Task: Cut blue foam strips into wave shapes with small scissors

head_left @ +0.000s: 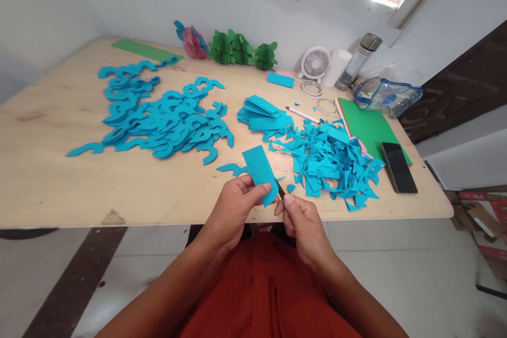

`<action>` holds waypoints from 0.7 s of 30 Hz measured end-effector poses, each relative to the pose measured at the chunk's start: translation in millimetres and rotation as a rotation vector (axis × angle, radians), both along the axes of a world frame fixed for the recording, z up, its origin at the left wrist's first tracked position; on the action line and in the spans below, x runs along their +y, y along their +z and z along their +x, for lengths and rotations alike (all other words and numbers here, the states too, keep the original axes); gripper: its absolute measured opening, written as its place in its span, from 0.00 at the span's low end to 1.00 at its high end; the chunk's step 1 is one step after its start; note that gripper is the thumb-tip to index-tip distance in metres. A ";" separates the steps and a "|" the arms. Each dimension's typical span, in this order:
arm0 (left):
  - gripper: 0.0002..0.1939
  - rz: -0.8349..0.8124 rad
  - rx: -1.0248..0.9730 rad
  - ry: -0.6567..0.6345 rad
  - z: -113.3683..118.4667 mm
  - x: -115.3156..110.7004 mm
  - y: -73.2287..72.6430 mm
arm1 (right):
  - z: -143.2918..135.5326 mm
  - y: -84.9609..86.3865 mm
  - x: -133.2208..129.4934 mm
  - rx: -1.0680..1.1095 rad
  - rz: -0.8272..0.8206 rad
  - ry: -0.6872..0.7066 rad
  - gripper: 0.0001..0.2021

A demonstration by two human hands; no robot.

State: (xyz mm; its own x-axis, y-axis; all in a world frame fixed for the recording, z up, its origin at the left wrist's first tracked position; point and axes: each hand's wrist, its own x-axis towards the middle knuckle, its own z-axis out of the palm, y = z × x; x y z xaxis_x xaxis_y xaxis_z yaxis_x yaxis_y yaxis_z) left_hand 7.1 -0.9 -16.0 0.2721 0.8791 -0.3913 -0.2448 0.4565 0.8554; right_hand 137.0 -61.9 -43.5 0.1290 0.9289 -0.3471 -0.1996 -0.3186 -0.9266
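My left hand (237, 200) pinches a blue piece of paper (257, 163) between thumb and fingers, just above the table's front edge. Closed around a pair of dark scissors (281, 190), my right hand (299, 216) holds the blades against the paper's right edge. The scissors' handles are hidden in my fingers. A wavy blue cut-out (230, 168) lies just left of the paper. Farther left is a large heap of wavy blue cut-outs (166, 121). Blue paper scraps (328, 156) are piled to the right, and a stack of blue rectangles (259, 111) sits behind the held paper.
Along the wall stand green paper honeycomb shapes (240, 48), a pink one (194, 45), a small white fan (316, 63) and a bottle (358, 60). Tape rolls (311, 89), a pencil (303, 114), green sheets (366, 127), a clear pouch (388, 97) and a phone (398, 167) lie rightward.
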 end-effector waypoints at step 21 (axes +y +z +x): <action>0.05 0.029 -0.010 0.016 -0.1 -0.5 -0.6 | -1.1 2.9 -0.3 0.032 -0.001 0.023 0.23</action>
